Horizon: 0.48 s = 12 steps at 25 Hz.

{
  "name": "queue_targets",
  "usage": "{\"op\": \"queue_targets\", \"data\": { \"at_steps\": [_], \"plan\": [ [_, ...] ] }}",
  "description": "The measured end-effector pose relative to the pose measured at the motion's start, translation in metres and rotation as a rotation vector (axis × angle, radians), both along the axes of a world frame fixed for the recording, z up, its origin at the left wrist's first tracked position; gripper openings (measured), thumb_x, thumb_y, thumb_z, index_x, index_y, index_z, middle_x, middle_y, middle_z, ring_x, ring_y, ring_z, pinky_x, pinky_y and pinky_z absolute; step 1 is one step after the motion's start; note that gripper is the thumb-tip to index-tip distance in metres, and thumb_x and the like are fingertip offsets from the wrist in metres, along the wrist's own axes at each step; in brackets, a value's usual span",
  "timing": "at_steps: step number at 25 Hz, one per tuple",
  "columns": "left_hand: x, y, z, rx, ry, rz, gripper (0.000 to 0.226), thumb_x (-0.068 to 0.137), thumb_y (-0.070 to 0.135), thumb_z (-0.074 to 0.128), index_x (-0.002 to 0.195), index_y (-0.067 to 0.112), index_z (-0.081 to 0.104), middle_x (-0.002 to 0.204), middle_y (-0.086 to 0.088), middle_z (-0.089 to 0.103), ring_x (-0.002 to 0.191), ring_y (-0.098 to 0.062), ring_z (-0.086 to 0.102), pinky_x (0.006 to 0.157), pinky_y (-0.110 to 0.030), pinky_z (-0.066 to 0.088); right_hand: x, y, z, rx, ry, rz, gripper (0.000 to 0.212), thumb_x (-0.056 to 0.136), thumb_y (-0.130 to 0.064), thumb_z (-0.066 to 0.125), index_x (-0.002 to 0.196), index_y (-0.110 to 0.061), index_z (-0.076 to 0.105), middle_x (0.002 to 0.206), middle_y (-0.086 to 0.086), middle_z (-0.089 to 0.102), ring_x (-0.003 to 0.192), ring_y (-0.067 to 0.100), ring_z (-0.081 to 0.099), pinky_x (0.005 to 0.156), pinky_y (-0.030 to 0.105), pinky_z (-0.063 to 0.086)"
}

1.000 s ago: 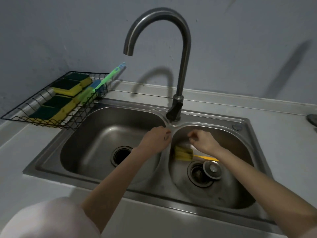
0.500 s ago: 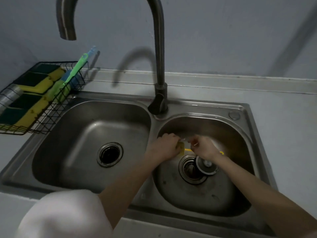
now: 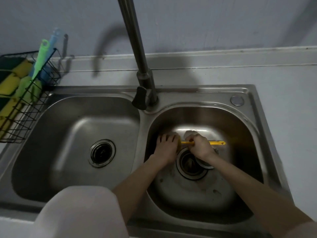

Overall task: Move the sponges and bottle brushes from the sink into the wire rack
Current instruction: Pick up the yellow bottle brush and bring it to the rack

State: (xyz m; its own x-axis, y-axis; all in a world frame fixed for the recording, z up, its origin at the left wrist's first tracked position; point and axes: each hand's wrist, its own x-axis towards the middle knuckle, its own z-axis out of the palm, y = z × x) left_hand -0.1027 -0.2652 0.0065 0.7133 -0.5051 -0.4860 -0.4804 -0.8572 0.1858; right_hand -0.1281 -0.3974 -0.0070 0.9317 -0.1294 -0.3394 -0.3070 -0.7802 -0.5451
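Note:
A yellow bottle brush (image 3: 217, 143) lies across the back of the right sink basin (image 3: 243, 131). My right hand (image 3: 200, 147) grips its thin handle near the middle. My left hand (image 3: 167, 146) covers the brush's yellow sponge head, fingers curled over it; only a sliver of yellow shows beside the hand. The black wire rack (image 3: 27, 107) stands on the counter at the far left. It holds several yellow-green sponges (image 3: 12, 81), a green bottle brush (image 3: 40, 57) and a blue bottle brush (image 3: 53, 40).
The tall steel faucet (image 3: 137, 54) rises between the two basins, right above my hands. A loose strainer plug (image 3: 205, 164) lies beside the right drain (image 3: 189, 166). The left basin (image 3: 65, 134) holds only its drain. Grey counter runs behind and to the right.
The camera has moved closer and lower over the sink. Both hands have settled onto the yellow brush, the left over its head and the right around its handle.

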Motion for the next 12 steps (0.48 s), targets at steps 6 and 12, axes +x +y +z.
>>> {"op": "queue_targets", "data": {
  "at_steps": [6,12],
  "plan": [
    [-0.006,0.001,-0.003,0.005,-0.134,0.052,0.063,0.087,0.016,0.050,0.142,0.011,0.019,0.145,-0.016,0.030,0.131,-0.034,0.028,0.108,-0.047,0.025,0.003,0.002,-0.006,0.082,0.002,-0.155,0.026,0.084,0.001,0.053,0.106,-0.002,0.065,0.123,0.013,0.062,0.116,0.028,0.056,0.086,0.017,0.036],
    [-0.020,0.002,0.002,-0.071,-0.072,0.177,0.051,0.086,0.015,0.051,0.134,0.009,0.033,0.138,-0.016,0.037,0.128,-0.031,0.034,0.105,-0.041,0.031,-0.004,0.004,0.004,0.226,-0.110,-0.378,0.019,0.081,0.003,0.056,0.099,0.002,0.063,0.113,0.016,0.066,0.110,0.029,0.058,0.077,0.016,0.036]
  ]
}}
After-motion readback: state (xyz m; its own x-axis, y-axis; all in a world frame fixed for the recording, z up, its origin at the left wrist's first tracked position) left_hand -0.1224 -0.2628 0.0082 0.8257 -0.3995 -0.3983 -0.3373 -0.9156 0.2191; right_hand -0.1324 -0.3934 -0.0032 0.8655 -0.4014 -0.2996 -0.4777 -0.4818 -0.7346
